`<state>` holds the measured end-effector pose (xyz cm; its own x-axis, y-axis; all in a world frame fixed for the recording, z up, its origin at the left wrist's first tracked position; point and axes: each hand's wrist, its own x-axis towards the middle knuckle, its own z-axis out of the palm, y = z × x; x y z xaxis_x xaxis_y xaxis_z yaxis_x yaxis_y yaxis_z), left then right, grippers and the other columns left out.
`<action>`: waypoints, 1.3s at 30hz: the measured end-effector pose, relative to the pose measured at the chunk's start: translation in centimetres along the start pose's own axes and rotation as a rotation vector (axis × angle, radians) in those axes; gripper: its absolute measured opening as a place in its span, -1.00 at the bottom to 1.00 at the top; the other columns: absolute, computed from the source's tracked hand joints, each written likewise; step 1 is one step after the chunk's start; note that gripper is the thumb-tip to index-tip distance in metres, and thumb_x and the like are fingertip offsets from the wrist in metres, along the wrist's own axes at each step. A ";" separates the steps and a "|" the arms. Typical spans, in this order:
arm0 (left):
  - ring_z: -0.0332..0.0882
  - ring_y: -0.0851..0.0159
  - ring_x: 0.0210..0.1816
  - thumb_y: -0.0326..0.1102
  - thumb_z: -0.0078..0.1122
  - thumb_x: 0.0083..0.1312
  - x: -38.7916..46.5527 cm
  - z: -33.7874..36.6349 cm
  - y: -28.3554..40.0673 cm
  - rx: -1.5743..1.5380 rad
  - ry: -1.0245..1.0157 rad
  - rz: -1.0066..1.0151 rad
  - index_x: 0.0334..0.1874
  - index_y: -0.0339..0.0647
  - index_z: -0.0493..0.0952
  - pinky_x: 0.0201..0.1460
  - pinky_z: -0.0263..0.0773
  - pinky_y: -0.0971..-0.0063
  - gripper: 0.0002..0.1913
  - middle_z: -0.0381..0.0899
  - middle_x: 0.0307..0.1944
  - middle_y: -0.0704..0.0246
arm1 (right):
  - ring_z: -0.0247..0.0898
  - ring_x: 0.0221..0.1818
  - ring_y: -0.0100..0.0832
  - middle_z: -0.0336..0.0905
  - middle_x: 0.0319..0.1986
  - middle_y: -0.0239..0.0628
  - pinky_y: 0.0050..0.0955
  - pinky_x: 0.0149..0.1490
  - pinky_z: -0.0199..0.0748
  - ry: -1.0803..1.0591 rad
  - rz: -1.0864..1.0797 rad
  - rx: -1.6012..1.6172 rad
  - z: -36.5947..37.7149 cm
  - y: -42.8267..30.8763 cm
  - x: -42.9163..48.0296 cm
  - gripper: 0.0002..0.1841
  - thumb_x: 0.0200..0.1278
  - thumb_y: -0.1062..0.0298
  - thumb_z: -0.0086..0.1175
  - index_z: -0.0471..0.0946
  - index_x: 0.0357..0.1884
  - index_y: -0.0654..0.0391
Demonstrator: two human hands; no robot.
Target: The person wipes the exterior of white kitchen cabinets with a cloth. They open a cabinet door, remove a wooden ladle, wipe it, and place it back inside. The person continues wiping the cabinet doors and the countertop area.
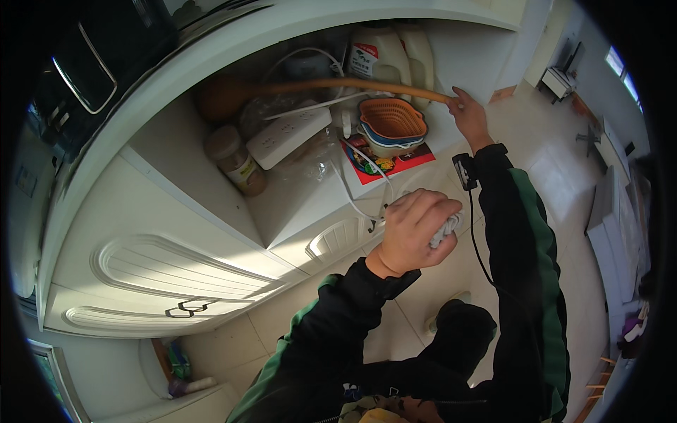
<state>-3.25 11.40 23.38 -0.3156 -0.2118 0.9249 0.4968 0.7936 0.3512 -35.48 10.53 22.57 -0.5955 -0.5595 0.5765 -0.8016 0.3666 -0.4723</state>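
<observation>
My left hand [420, 230] is closed around a crumpled light grey cloth [448, 228] in front of the open cabinet. My right hand [468, 116] pinches the end of a long wooden handle [370, 84] at the cabinet's right side. The handle runs left across the compartment to a rounded part in shadow. Below it lie a white power strip [288, 137] and stacked plastic baskets [394, 119], the top one orange, standing on a red printed box or sheet [365, 168]. White cable hangs over the shelf edge near my left hand.
Large cream plastic jugs [378, 53] stand at the back of the compartment. A lidded jar [235, 161] is at its left, beside clear plastic wrapping. White cabinet doors [185, 264] with a dark handle lie to the left. A black cable hangs from a device at my right wrist.
</observation>
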 end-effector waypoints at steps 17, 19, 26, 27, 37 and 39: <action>0.52 0.08 -0.09 -0.50 0.23 0.10 -1.0 3.6 -0.3 -0.096 0.027 -0.289 0.06 -0.28 0.44 -0.01 0.44 0.34 -0.57 0.50 -0.06 0.13 | 0.38 0.18 -0.44 0.41 0.21 -0.28 -0.41 0.19 0.40 -0.204 0.396 1.133 -6.5 -7.9 -19.2 -0.51 0.56 0.09 -0.13 0.30 0.38 0.12; 0.39 0.09 0.10 -0.31 0.18 0.30 -1.4 4.4 -0.3 -0.182 -0.030 -0.388 0.24 -0.28 0.35 0.22 0.29 0.34 -0.52 0.41 0.10 0.09 | 0.30 0.27 -0.43 0.34 0.26 -0.30 -0.44 0.30 0.28 -0.199 0.345 1.330 -6.1 -9.4 -21.9 -0.47 0.60 0.04 -0.27 0.26 0.40 0.18; -0.02 -0.15 0.47 0.01 0.09 0.38 -3.0 8.1 -0.1 0.024 -0.585 -0.295 0.45 -0.27 0.16 0.46 0.04 0.08 -0.29 0.09 0.45 0.01 | 0.31 0.29 -0.37 0.32 0.26 -0.26 -0.37 0.31 0.32 -0.066 0.547 1.627 -7.3 -5.9 -25.6 -0.47 0.59 0.11 -0.28 0.13 0.45 0.17; -0.05 -0.16 0.48 0.01 0.11 0.37 -3.3 8.8 0.0 0.000 -0.560 -0.310 0.47 -0.26 0.15 0.47 0.02 0.07 -0.27 0.05 0.47 0.02 | 0.32 0.28 -0.36 0.33 0.26 -0.25 -0.37 0.30 0.34 -0.015 0.499 1.571 -7.6 -5.2 -25.6 -0.48 0.58 0.13 -0.27 0.14 0.44 0.17; -0.10 -0.20 0.49 -0.44 0.37 0.07 -4.2 11.5 2.3 -0.051 -0.648 -0.221 0.40 0.07 0.32 0.41 0.24 0.08 -0.23 -0.05 0.53 0.15 | 0.24 0.34 -0.30 0.26 0.32 -0.20 -0.26 0.40 0.23 -0.064 0.577 1.893 -10.5 -2.0 -26.7 -0.47 0.61 0.13 -0.39 0.11 0.46 0.21; 0.08 -0.16 0.41 -0.51 0.36 -0.03 -4.1 10.2 2.7 -0.006 -0.591 -0.198 0.33 0.05 0.40 0.35 0.30 0.12 -0.24 0.09 0.46 0.17 | 0.23 0.36 -0.29 0.24 0.34 -0.18 -0.23 0.42 0.18 -0.201 0.578 1.865 -10.5 -2.7 -27.0 -0.44 0.62 0.06 -0.44 0.10 0.47 0.20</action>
<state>-8.83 20.27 19.05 -0.7956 -0.0015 0.6058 0.3868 0.7683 0.5099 -17.81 32.45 15.36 -0.6005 -0.7915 0.1135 0.5809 -0.5294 -0.6183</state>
